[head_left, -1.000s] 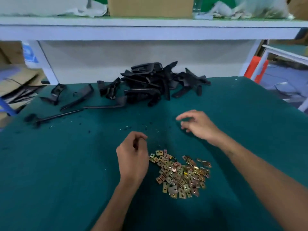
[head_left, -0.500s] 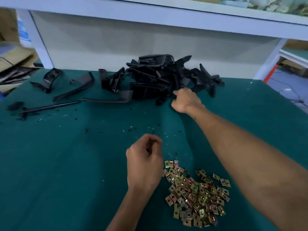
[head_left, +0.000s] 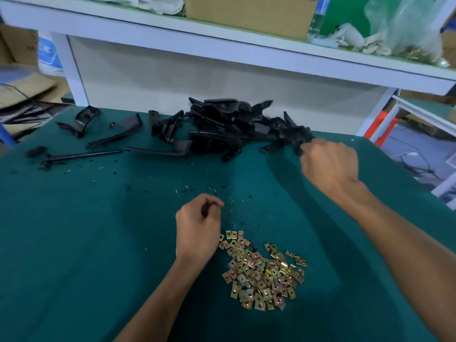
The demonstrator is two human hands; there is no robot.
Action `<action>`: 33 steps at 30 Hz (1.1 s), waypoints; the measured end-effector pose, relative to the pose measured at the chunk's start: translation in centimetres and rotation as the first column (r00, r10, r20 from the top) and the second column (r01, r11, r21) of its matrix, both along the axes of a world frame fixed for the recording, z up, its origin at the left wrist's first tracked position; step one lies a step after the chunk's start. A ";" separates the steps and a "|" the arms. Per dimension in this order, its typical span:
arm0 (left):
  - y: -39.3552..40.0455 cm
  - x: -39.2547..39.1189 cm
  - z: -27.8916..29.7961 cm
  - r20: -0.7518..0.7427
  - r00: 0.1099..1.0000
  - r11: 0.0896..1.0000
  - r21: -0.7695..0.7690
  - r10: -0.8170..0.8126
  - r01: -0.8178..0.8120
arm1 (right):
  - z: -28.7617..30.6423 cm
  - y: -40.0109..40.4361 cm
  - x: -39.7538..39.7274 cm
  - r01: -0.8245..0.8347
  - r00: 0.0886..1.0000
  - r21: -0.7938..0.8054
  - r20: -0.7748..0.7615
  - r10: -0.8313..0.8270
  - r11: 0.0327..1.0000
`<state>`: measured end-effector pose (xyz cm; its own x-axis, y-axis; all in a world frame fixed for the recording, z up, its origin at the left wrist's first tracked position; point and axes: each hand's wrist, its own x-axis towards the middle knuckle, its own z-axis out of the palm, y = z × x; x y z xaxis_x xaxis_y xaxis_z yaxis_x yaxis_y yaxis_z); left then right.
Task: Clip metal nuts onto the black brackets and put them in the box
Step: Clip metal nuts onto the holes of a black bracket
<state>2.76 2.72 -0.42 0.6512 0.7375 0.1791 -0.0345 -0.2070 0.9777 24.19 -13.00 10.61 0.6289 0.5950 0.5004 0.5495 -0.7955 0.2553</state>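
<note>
1. One green table [head_left: 74,243] sits under a white shelf [head_left: 222,43] holding a carton [head_left: 249,13] and plastic bags [head_left: 404,25].
2. Loose black bits [head_left: 187,188] speckle the cloth; stray brackets [head_left: 116,137] lie far left.
3. Right hand [head_left: 329,164] is curled on a bracket at the bracket pile's [head_left: 229,124] right edge.
4. Left hand [head_left: 197,230], fingers curled, sits just left of the nuts [head_left: 264,272]; whether it holds one, I cannot tell.

no legible text, labels or numbers

left hand [head_left: 197,230] curls, its contents hidden.
</note>
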 end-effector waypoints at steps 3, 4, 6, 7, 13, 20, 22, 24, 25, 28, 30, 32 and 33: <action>-0.1 -0.2 0.1 0.014 1.000 1.000 -0.011 0.001 -0.001 | 0.3 -2.4 -3.4 -0.129 0.992 0.260 0.028 0.126 0.957; -0.1 -0.3 0.2 0.031 1.000 1.000 -0.004 -0.006 0.006 | 0.0 -2.9 -4.8 -0.161 0.977 0.442 -0.054 0.205 0.882; -0.2 -0.5 0.4 0.079 0.997 1.000 0.018 -0.026 0.025 | -0.7 -2.8 -8.2 0.032 0.803 0.835 -0.348 0.483 0.549; -0.3 -0.6 0.5 0.107 0.994 0.999 0.017 -0.035 0.033 | -1.1 -2.5 -10.0 0.227 0.641 0.890 -0.442 0.628 0.395; -0.3 -1.2 1.0 0.204 0.979 0.997 -0.075 -0.013 0.029 | -4.3 -1.7 -17.0 0.545 0.134 0.758 -0.500 0.856 0.357; 0.0 -1.6 2.5 0.435 0.896 0.920 -0.380 0.093 0.089 | -7.2 -0.4 -19.5 0.064 0.224 0.797 -0.599 0.769 0.601; 0.6 -2.0 3.1 0.521 0.836 0.833 -0.529 0.172 0.159 | -7.2 -0.7 -18.4 -0.166 0.457 0.749 -0.518 0.723 0.641; 1.4 -2.5 3.3 0.515 0.824 0.839 -0.535 0.235 0.095 | -6.8 -1.2 -16.7 -0.228 0.602 0.787 -0.348 0.719 0.572; 1.8 -2.8 3.3 0.496 0.828 0.887 -0.462 0.262 -0.004 | -6.6 -1.5 -15.7 -0.203 0.650 0.818 -0.298 0.699 0.538; 2.9 -3.6 3.5 0.460 0.836 0.940 0.007 0.300 -0.341 | -6.0 -1.3 -12.0 -0.029 0.764 0.850 -0.320 0.560 0.526; 3.0 -3.9 3.5 0.478 0.839 0.888 0.226 0.258 -0.401 | -5.8 -1.2 -10.5 -0.003 0.777 0.808 -0.370 0.510 0.590; 3.1 -4.1 3.0 0.459 0.868 0.841 0.379 0.190 -0.385 | -6.4 -1.3 -10.4 -0.123 0.726 0.716 -0.407 0.555 0.687; 3.0 -4.1 2.7 0.406 0.899 0.812 0.461 0.165 -0.357 | -7.0 -1.5 -10.8 -0.198 0.684 0.663 -0.434 0.586 0.722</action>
<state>-1.36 5.67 2.23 0.2762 0.6062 0.7458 -0.2054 -0.7209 0.6619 13.41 -14.52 3.57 0.6635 0.6145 0.4267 0.7128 -0.3460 -0.6101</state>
